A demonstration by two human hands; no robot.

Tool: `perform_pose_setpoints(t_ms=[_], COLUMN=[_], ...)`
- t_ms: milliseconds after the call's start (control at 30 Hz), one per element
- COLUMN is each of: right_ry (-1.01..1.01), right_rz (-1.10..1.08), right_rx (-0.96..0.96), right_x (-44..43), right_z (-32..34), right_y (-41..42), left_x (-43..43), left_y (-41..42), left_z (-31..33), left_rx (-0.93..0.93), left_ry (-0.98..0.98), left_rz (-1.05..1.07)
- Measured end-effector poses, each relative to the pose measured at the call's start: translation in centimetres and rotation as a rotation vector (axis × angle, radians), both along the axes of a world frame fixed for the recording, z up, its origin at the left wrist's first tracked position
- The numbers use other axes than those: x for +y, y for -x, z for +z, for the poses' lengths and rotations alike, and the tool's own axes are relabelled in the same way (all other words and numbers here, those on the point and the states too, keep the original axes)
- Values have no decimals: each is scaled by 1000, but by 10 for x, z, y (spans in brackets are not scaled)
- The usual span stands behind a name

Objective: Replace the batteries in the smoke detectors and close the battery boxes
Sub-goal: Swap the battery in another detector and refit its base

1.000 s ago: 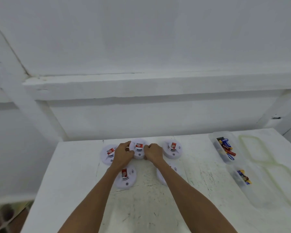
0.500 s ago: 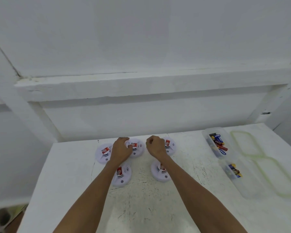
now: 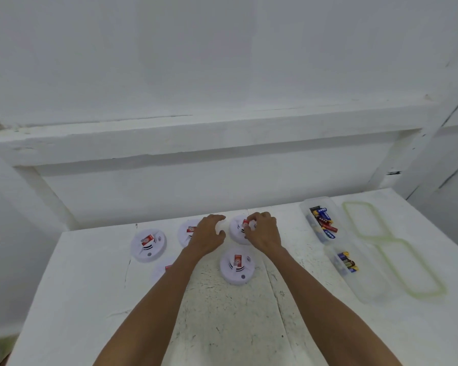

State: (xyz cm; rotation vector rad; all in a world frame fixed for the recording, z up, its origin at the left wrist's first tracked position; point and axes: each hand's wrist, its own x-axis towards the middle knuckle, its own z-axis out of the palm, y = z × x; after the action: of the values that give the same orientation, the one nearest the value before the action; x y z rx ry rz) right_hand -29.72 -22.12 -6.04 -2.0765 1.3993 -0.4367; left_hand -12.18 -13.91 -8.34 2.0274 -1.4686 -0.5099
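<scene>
Overhead, white walls; scuffed white table (image 3: 222, 326) holds 5 detectors (image 3: 148, 245).

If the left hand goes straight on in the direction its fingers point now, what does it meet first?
Probably nothing on the table: the left hand points away, through the gap between two detectors. Beyond its fingertips lies bare table, then the white wall. Depth is unclear.
</scene>
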Motion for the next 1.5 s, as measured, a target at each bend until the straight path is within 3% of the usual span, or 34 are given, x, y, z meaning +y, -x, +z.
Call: perform_pose_setpoints(t_ms=[167,267,600,800,1033,1200,1500], right_ry=[-151,-132,24,66,-87,-101,24], right_rz=[90,137,168,-21,-223,-295,-263], right_rx=[225,238,-34,-177,-368,-424,-100], right_x=[-19,-13,-5,-13,-27,-33,-38], right_z=[-31,-26,-38,-27,-31,-31,-35], right_y=[4,10,34,47,72,94,121], left_x=[-18,-21,-29,-47,-68,-77,-71], left_y=[18,24,20,48,90,128,171], left_z=[-6,-11,-15,-15,-14,-19,-46], left_rx=[65,108,207,286,574,925,1334], left_ry=[-107,-121,81,192,199,147,176], left_rz=[-73,-63,58,45,14,121,254])
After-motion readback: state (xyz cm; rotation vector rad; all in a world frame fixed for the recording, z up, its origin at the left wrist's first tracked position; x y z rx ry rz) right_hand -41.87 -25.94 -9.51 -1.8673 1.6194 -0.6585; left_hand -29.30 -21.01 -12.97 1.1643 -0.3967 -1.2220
